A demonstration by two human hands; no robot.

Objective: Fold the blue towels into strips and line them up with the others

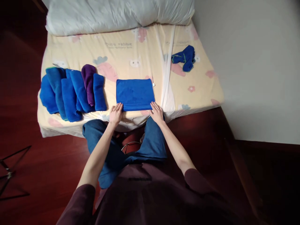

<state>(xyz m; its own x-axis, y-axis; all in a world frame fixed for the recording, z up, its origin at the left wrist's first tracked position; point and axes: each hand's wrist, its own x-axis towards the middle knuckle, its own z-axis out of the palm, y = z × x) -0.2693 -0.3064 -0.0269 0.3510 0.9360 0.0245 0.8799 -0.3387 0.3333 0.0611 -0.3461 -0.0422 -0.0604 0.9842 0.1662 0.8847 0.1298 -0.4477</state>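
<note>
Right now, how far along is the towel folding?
Done: a row of folded towels lies at the bed's left. In hand: left hand and right hand rest on the near corners of a flat blue towel. Left: one crumpled towel at the right.

So much blue here: the flat folded towel [135,94] is bright royal blue, and the row of folded towels [70,93] beside it is the same blue, except one deep purple towel [88,82]. The crumpled cloth [185,57] is blue with a greenish edge. The bedsheet [131,53] is pale yellow with pink carrots and flowers, the pillow [117,14] white, the floor [21,106] dark reddish.
</note>
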